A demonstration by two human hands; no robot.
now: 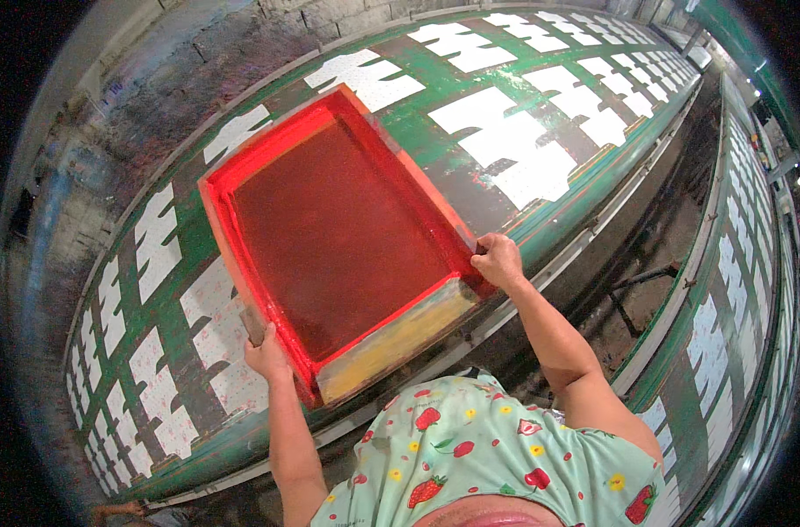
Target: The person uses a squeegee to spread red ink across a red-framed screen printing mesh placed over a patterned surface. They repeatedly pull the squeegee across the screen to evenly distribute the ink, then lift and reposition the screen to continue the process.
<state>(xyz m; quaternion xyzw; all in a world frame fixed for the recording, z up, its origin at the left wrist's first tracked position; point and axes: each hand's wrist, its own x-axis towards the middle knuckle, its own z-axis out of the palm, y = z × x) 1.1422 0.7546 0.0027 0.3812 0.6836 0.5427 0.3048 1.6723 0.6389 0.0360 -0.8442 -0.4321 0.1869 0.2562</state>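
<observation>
A screen-printing frame with red ink along its inner edges is in front of me, over the long green printing table. Its mesh looks dark red. My left hand is closed round a small grip on the frame's left side, near its front corner. On the right side my right hand grips a similar dark handle, fingers wrapped round it. White cut fabric pieces lie flat around the frame, and some to the left carry small pinkish prints. The frame hides whatever is under it.
A rough, stained wall runs along the table's far side. To the right, across a dark gap, stands another long table with rows of white pieces. At the lower left edge part of another person's arm shows.
</observation>
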